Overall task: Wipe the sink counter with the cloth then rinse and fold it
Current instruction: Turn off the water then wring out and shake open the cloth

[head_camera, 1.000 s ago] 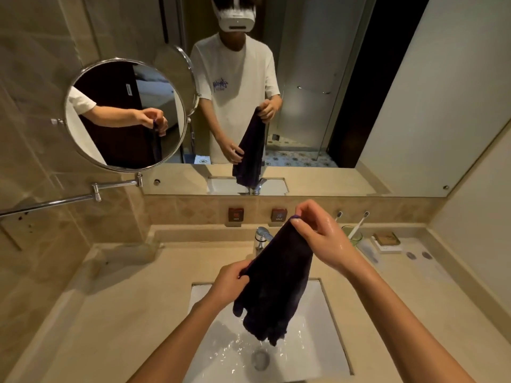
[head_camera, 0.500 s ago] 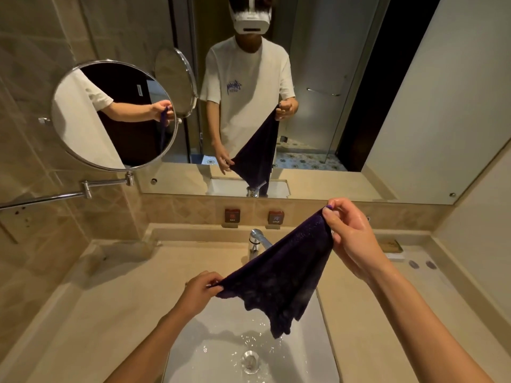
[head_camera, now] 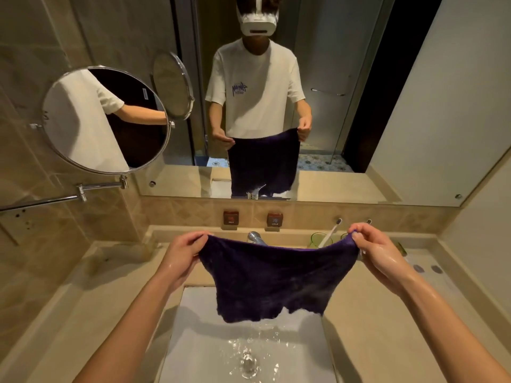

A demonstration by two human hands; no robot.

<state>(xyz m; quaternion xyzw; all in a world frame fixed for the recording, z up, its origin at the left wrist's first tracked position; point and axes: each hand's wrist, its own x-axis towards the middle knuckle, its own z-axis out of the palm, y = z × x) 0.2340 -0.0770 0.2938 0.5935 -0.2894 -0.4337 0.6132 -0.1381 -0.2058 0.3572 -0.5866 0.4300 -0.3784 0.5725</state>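
Over the white basin [head_camera: 193, 341], dark purple terry cloth [head_camera: 273, 280] now spread flat, left hand [head_camera: 184, 255] and right hand [head_camera: 374, 254] each pinching a top corner; ready to fold.

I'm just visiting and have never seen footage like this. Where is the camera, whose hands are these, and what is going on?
No machine here: a person wears a camera on the head, looking down at their own hands. The wall mirror shows that person from the front. The left hand and the right hand each pinch an upper corner of a dark purple cloth, spread out above the white sink, where water lies round the drain. Behind the cloth stands the tap; on the beige counter at the right, a green cup holds a toothbrush.
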